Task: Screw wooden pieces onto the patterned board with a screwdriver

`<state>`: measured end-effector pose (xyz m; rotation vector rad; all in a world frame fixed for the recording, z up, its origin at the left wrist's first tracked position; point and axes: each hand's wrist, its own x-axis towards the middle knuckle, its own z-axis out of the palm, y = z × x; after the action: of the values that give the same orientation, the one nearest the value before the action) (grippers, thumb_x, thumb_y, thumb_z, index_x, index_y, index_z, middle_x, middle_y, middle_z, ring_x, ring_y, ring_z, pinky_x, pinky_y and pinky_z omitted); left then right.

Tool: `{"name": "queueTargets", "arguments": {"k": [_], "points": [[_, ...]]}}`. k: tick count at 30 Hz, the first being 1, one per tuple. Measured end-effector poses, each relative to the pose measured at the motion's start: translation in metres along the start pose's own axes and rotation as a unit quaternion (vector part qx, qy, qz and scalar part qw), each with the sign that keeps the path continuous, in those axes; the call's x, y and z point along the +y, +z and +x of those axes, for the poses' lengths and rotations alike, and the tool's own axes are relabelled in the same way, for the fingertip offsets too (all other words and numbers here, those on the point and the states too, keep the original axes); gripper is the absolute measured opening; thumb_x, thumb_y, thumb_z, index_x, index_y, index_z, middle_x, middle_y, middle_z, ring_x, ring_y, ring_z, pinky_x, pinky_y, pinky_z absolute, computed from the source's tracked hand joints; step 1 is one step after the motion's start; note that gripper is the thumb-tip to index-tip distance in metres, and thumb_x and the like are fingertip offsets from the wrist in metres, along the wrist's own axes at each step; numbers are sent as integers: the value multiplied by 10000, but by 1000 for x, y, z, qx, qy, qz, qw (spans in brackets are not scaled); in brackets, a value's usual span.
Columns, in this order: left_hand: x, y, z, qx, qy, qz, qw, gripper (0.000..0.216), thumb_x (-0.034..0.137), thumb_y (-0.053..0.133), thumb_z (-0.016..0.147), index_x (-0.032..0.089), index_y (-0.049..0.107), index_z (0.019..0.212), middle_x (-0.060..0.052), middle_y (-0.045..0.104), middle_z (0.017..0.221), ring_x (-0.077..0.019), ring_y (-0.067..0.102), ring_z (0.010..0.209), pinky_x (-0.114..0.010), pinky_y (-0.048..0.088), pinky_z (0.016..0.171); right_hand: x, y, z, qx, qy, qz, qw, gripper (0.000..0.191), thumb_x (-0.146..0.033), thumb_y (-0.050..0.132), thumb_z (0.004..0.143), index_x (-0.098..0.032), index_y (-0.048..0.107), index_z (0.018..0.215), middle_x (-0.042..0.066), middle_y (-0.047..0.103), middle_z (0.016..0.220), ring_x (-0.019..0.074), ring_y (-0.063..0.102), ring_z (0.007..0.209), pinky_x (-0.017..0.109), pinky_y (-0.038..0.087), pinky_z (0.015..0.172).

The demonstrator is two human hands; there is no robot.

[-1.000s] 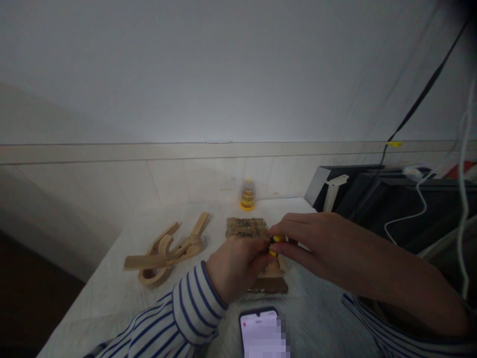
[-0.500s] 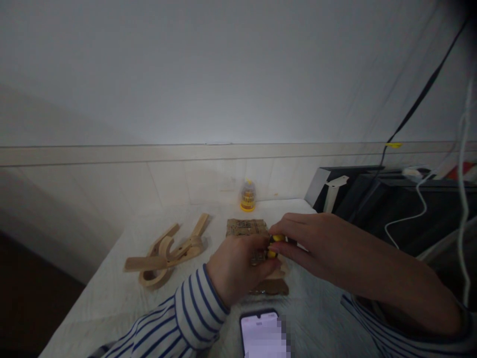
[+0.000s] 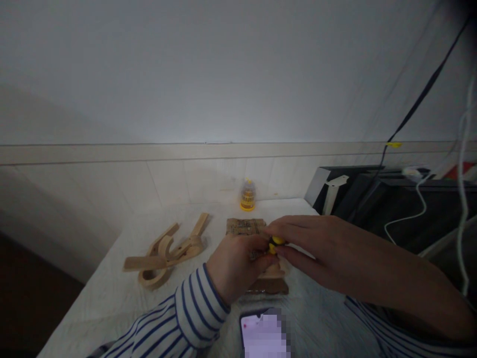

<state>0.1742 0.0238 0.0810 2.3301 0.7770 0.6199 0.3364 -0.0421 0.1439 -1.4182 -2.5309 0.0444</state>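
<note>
Both hands meet over a brown printed packet (image 3: 246,226) in the middle of the table. Between them is a small yellow-and-black screwdriver (image 3: 276,241), with only its stubby handle showing. My left hand (image 3: 238,266) is closed in a pinch at the handle's left side. From the right, my right hand (image 3: 313,241) has its thumb and fingertips closed around the yellow part. The screwdriver's tip is hidden by my fingers. Pale wooden pieces (image 3: 275,271) lie on the packet below my hands, partly covered.
Joined wooden parts (image 3: 154,263) lie at the left of the white-covered table (image 3: 100,308). A clear, yellow-based bit holder (image 3: 248,196) stands near the wall. A phone (image 3: 263,333) lies in front. Black panels (image 3: 410,199) and white cables (image 3: 462,199) are at the right.
My right hand's fingers have shifted slightly around the screwdriver handle, which shows at a different angle. My left hand has stayed nearly still.
</note>
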Motion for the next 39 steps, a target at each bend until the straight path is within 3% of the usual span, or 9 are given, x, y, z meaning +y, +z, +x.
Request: {"name": "queueTargets", "arguments": {"k": [10,27,33,39], "points": [[1,-2,-1,-31,14,-13,999,150,208,538,823,202,671,892,4,689,763,-141,619,695,-213,411,614,1,2,1,-8,14,-26,1000,161,-160,450,862,-185,604,906,15,642,844,162,594,746,303,452,659],[2,-5,-1,-72,50,-23,996,204,182,430,874,174,630,914,0,653,754,-119,569,643,-201,392,586,4,5,0,15,36,-53,998,136,-303,497,864,-214,555,779,-32,591,713,140,535,615,264,343,533],[6,-5,-4,-41,43,-24,998,243,186,429,853,161,663,913,-28,679,755,-170,599,662,-249,411,598,3,6,2,12,36,-52,998,134,-293,498,864,-205,550,778,-22,589,721,142,535,626,263,348,539],[5,0,-2,-7,-10,2,1000,189,270,570,757,183,696,868,-42,700,755,-237,630,688,-301,428,592,3,7,3,10,37,-67,997,142,-298,488,869,-206,546,777,-20,586,730,145,540,632,267,365,543]]}}
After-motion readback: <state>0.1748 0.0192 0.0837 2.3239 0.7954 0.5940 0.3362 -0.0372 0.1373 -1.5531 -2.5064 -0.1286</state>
